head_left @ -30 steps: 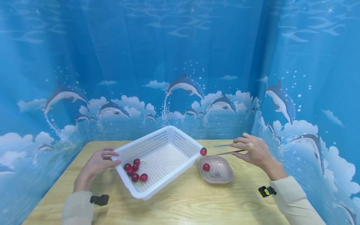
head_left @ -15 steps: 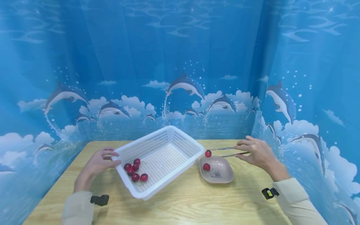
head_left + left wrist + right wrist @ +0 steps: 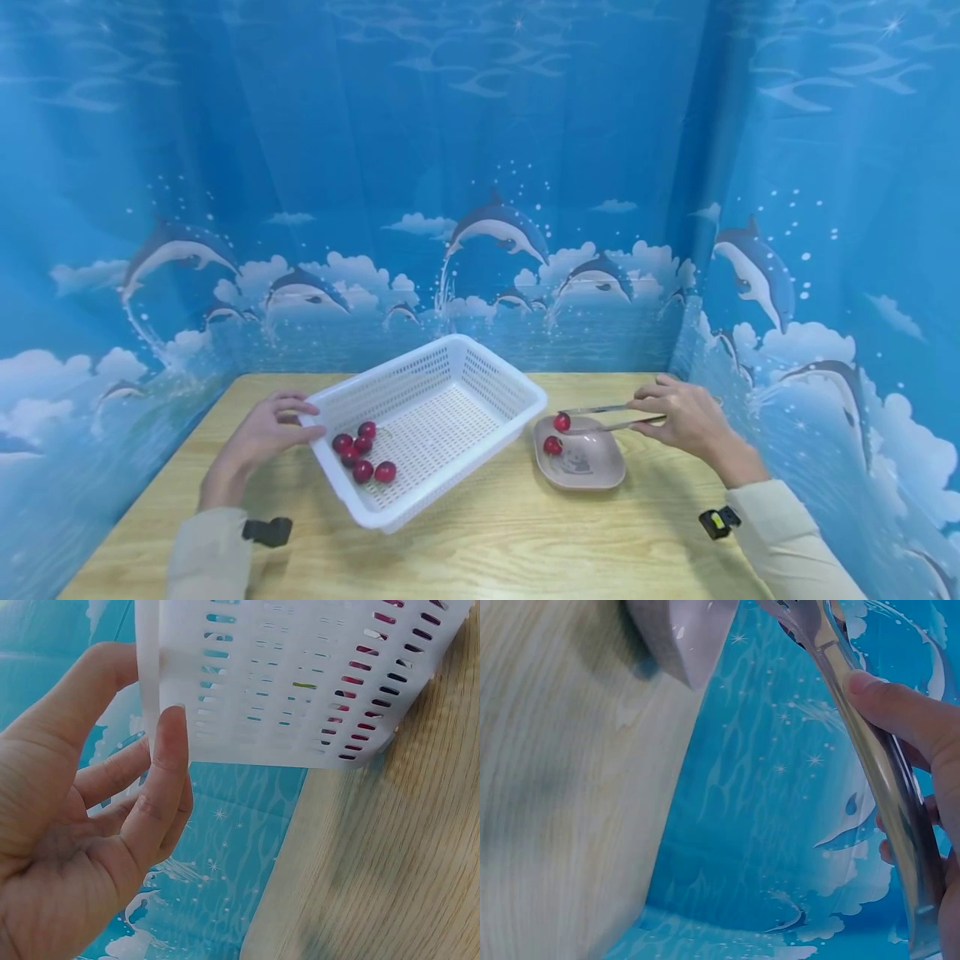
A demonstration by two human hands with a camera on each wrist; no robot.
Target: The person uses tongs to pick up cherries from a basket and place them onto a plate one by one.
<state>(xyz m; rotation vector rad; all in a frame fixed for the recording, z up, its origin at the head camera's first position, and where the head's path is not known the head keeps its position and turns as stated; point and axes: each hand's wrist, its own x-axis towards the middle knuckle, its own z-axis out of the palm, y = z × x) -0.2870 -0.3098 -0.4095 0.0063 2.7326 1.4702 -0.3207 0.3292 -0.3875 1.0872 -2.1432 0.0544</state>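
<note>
My left hand (image 3: 258, 437) pinches the left rim of a white perforated basket (image 3: 480, 433); the left wrist view shows thumb and fingers on either side of its wall (image 3: 247, 690). Several dark red cherries (image 3: 363, 472) lie in the basket's near left corner. In my right hand (image 3: 686, 421) is a pair of metal tongs (image 3: 611, 409), also seen along the palm in the right wrist view (image 3: 877, 757). Between the tongs' tips sits one cherry (image 3: 562, 422), over the back left part of a small pinkish dish (image 3: 600, 475). Another cherry (image 3: 552, 446) lies in that dish.
Everything stands on a wood-grain table (image 3: 480, 550). Blue curtains (image 3: 420, 125) printed with dolphins close off the back and both sides. The basket's right corner comes close to the dish's left side.
My right hand has moved the tongs and their cherry away from the basket's right corner, rightward and down to over the dish. My left hand keeps its grip on the basket.
</note>
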